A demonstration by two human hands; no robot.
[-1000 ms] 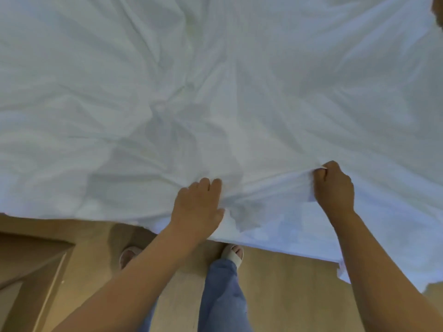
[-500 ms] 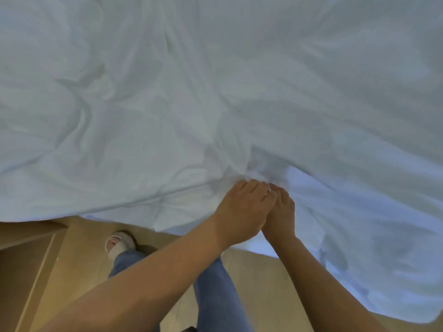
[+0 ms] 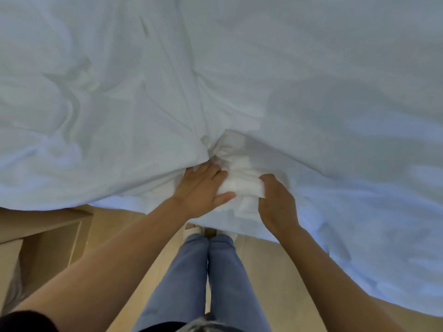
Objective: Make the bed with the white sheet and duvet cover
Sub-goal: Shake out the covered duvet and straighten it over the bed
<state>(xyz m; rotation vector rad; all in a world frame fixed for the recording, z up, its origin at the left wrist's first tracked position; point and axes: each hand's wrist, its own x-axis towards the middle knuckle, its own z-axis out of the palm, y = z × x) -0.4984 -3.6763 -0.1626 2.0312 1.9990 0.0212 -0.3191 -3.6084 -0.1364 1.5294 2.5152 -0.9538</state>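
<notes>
Head camera looks down at a white cloth (image 3: 167,104) thrown wide over the bed, which is itself fully hidden underneath. I cannot tell whether this is the sheet or the duvet cover. The cloth fills the upper part of the view and is heavily rumpled, with deep creases on the left that run toward a gathered bunch (image 3: 239,180) at its near edge. That edge hangs past the side of the bed above the wooden floor (image 3: 275,271).

Both hands work at the bunch. The left hand (image 3: 203,188) lies over its left side, with the fingers reaching into the folds and the thumb pressed up from below, so it pinches the fabric. The right hand (image 3: 278,202) has its fingers curled round the right side of the same bunch and grips it. The two hands sit just beside each other with only the wad between them.

The person stands close to the bed in blue jeans (image 3: 215,271), and a wooden cabinet (image 3: 48,236) stands at the left.

Judging by this, the task is at an early stage. The cloth is on the bed but not yet spread flat, squared or tucked. It still needs smoothing, its edges need settling, and any second layer still has to go on.
</notes>
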